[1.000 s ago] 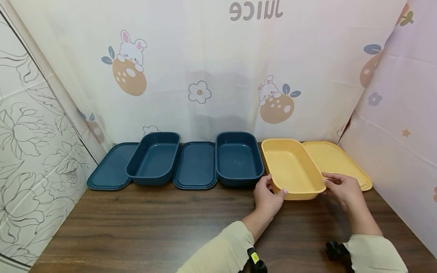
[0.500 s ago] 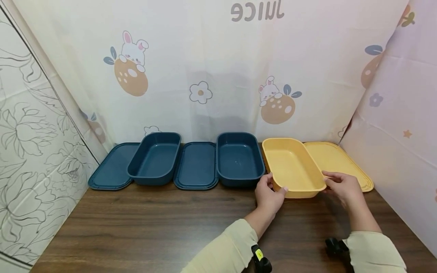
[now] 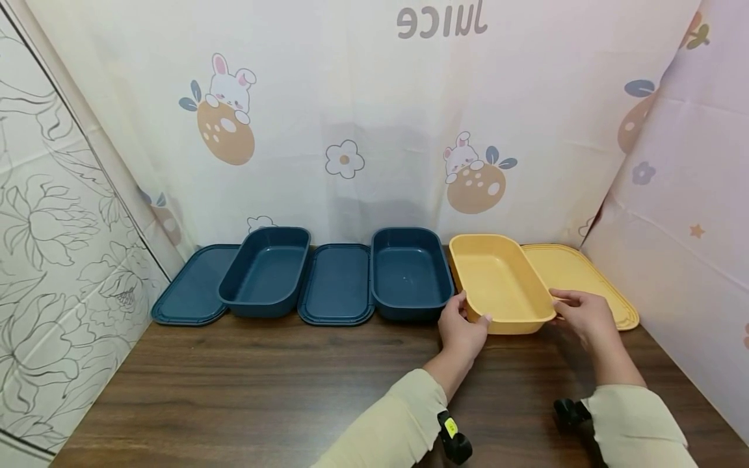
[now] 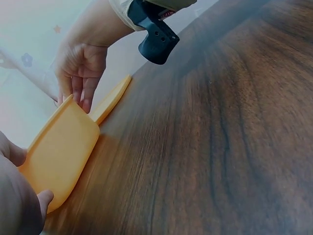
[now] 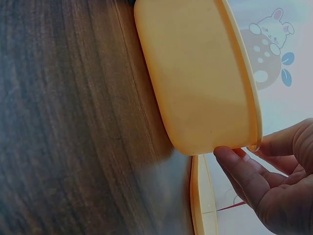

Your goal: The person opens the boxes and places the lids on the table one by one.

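Note:
A yellow rectangular food container stands at the right end of a row along the back of the table, its open top facing up. My left hand grips its front left corner, thumb against the front wall. At the front right corner my right hand pinches the rim; the right wrist view shows that hand with fingertips on the container wall. A yellow lid lies flat to the right, its left part hidden behind the container.
Left of the yellow container come a dark blue container, a blue lid, another blue container and another blue lid. A printed curtain hangs close behind the row. Brown wooden tabletop lies in front.
Both hands have pushed the yellow container slightly back toward the curtain. Their grip on it looks the same. The blue containers and lids keep their places.

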A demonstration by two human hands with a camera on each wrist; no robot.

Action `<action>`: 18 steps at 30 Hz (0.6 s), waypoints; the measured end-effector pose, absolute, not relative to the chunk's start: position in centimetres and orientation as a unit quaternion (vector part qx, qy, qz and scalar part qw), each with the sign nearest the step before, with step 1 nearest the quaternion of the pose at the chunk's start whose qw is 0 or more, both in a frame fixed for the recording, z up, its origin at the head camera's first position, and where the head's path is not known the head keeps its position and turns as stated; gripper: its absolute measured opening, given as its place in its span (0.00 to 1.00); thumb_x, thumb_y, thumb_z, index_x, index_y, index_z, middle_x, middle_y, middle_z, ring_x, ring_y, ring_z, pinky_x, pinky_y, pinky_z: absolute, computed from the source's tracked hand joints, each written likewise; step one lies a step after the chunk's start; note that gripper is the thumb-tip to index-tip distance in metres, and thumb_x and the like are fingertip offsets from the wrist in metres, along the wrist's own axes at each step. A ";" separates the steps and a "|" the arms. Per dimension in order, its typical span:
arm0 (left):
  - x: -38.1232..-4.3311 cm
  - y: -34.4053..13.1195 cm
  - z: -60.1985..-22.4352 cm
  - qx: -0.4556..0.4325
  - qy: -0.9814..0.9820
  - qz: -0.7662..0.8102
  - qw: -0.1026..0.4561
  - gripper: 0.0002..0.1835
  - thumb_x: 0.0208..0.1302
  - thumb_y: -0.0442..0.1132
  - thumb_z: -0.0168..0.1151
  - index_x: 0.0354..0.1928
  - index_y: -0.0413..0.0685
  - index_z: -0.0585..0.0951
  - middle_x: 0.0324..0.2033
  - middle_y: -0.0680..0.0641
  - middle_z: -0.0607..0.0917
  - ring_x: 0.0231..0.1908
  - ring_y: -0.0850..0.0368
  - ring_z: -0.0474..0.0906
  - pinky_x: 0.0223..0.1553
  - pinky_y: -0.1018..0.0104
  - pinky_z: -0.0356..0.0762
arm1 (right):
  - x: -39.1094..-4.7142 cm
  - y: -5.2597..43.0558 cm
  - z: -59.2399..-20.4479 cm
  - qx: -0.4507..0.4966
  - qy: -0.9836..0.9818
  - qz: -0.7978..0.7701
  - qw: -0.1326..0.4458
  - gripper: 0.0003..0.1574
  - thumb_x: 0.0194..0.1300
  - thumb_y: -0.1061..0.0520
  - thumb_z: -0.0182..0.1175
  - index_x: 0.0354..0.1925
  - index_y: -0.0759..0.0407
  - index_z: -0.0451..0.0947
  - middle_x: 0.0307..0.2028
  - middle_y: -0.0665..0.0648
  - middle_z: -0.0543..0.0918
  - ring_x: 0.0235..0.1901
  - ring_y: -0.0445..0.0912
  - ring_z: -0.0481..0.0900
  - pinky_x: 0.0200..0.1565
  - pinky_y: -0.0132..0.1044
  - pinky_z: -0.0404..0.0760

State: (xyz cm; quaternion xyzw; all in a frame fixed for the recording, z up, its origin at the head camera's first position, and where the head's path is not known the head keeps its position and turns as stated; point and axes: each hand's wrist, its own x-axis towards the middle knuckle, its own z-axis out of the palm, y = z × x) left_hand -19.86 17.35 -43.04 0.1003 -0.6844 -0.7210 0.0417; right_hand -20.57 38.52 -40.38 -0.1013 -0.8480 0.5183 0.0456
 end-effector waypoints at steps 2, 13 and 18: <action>-20.0 17.5 -43.0 0.101 -0.682 -0.724 0.039 0.30 0.47 0.26 0.76 0.55 0.47 0.80 0.46 0.54 0.80 0.48 0.56 0.74 0.51 0.62 0.77 | -20.7 38.5 -40.4 -0.101 -0.848 0.519 0.045 0.28 0.70 0.68 0.51 0.64 0.82 0.62 0.42 0.63 0.81 0.30 0.36 0.80 0.36 0.39 0.85; -20.3 17.8 -42.7 0.104 -0.688 -0.717 0.039 0.33 0.49 0.25 0.74 0.60 0.47 0.79 0.55 0.50 0.79 0.56 0.56 0.74 0.56 0.63 0.74 | -21.5 38.4 -40.1 -0.110 -0.850 0.515 0.032 0.28 0.71 0.67 0.49 0.66 0.79 0.61 0.52 0.75 0.73 0.31 0.33 0.78 0.37 0.37 0.85; -20.4 17.9 -42.5 0.106 -0.690 -0.715 0.040 0.33 0.50 0.25 0.73 0.61 0.46 0.78 0.57 0.48 0.79 0.58 0.53 0.73 0.57 0.61 0.73 | -21.8 38.4 -39.9 -0.120 -0.850 0.512 0.025 0.29 0.71 0.66 0.48 0.66 0.78 0.61 0.54 0.76 0.72 0.31 0.33 0.79 0.38 0.39 0.85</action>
